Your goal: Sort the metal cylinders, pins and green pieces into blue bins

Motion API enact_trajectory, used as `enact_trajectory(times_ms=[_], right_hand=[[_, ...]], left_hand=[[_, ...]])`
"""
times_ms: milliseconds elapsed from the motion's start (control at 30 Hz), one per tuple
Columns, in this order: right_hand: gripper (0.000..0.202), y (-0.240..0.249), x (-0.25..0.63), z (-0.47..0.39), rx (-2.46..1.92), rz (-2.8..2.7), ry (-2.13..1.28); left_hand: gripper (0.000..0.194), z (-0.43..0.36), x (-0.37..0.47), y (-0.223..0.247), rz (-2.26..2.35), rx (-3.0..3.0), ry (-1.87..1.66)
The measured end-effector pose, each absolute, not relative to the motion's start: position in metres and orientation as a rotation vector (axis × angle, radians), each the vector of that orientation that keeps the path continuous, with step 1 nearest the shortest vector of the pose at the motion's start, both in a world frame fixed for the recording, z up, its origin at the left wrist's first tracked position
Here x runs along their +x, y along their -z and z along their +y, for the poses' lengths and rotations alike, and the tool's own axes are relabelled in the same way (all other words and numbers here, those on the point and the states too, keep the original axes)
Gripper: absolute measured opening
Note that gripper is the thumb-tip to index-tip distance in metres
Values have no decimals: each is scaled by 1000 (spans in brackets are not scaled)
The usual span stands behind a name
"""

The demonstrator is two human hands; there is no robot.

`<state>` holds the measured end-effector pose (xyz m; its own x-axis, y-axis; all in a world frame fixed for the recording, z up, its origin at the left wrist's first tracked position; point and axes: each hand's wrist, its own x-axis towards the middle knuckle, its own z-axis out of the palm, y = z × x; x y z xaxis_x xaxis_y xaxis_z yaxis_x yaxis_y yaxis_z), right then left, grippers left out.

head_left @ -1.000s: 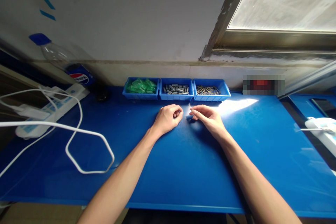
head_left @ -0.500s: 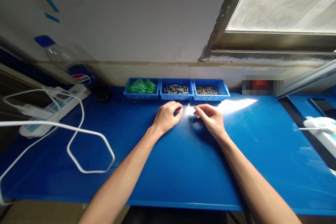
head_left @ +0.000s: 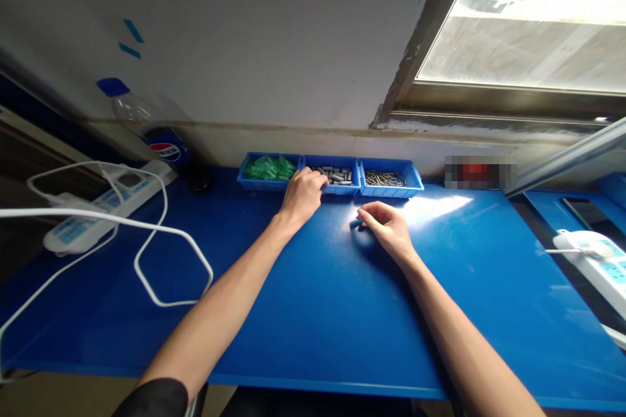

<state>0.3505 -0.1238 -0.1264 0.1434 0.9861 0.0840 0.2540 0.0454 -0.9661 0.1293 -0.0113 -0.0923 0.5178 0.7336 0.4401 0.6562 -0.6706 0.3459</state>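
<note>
My left hand (head_left: 304, 197) reaches over the front left part of the middle blue bin (head_left: 337, 189), its fingers curled together and their tips hidden. Short grey metal cylinders (head_left: 338, 175) lie in that bin. My right hand (head_left: 388, 225) hovers low over the table in front of the bins, thumb and fingers pinched; what is between them, if anything, is too small to name. A dark shadow falls below its fingertips. The right bin (head_left: 391, 192) contains thin brass-coloured screw-like pieces (head_left: 385, 178). Crumpled green plastic (head_left: 270, 168) fills the left bin (head_left: 261, 185).
On the left of the blue table (head_left: 313, 313) are a power strip (head_left: 88, 225), a looped white cable (head_left: 147, 300) and a cola bottle (head_left: 163, 143). Another power strip (head_left: 594, 260) and a phone (head_left: 589, 215) are at right. A pixelated object (head_left: 479, 172) stands by the wall.
My left hand has moved forward from the table to the middle bin. My right hand stays pinched in nearly the same place. The camera view has shifted slightly.
</note>
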Motion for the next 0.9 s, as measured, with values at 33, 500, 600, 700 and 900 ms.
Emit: enact_trajectory(times_ms=[33, 500, 600, 700, 900], right_hand=[[38, 125, 350, -122, -1408, -1293, -923], [41, 111, 343, -105, -1523, -1287, -707], [38, 107, 340, -101, -1527, -1334, -631], [28, 103, 340, -98, -1531, -1390, -595], [13, 92, 352, -95, -1552, -1708, -572]], left_hand=[[23, -12, 129, 94, 1199, 2608, -871], [15, -42, 115, 123, 1035, 2702, -1112], [13, -49, 111, 119, 1023, 2692, -1089], [14, -56, 110, 112, 1042, 2668, -1019], [36, -68, 122, 99, 1040, 2748, -674]])
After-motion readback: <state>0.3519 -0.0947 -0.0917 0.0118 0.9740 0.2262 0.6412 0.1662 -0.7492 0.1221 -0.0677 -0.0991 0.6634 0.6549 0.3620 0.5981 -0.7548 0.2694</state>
